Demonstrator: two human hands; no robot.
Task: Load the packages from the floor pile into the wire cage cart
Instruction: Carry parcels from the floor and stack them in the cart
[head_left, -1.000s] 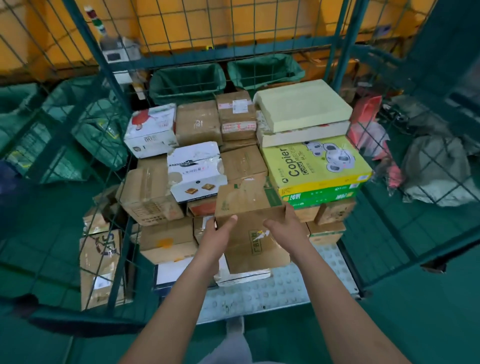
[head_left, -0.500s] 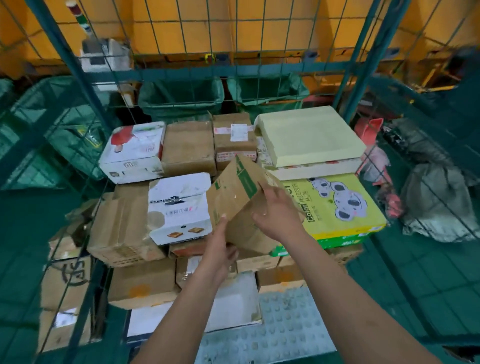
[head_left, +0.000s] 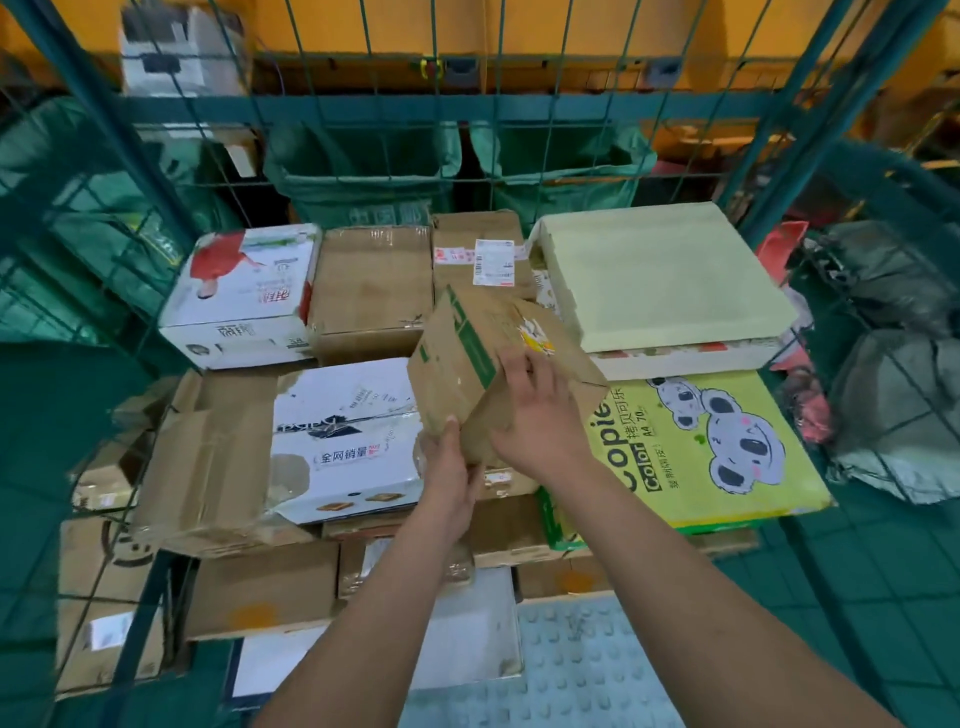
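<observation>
A brown cardboard box with green stripes is tilted up on edge above the stacked packages inside the green wire cage cart. My left hand grips its near lower corner, thumb up along the side. My right hand lies on the box's right face with fingers curled over its edge. The box hangs over the gap between a white printed box and a yellow copier-paper box.
Several packages fill the cart: a white and red box, brown cartons, a pale yellow flat parcel. The cart's dotted grey floor shows at the front. Green sacks hang behind; grey bags lie right.
The brown box has been lifted from the low front of the stack, tipped up on edge and carried further in. Both hands moved with it and the view came closer.
</observation>
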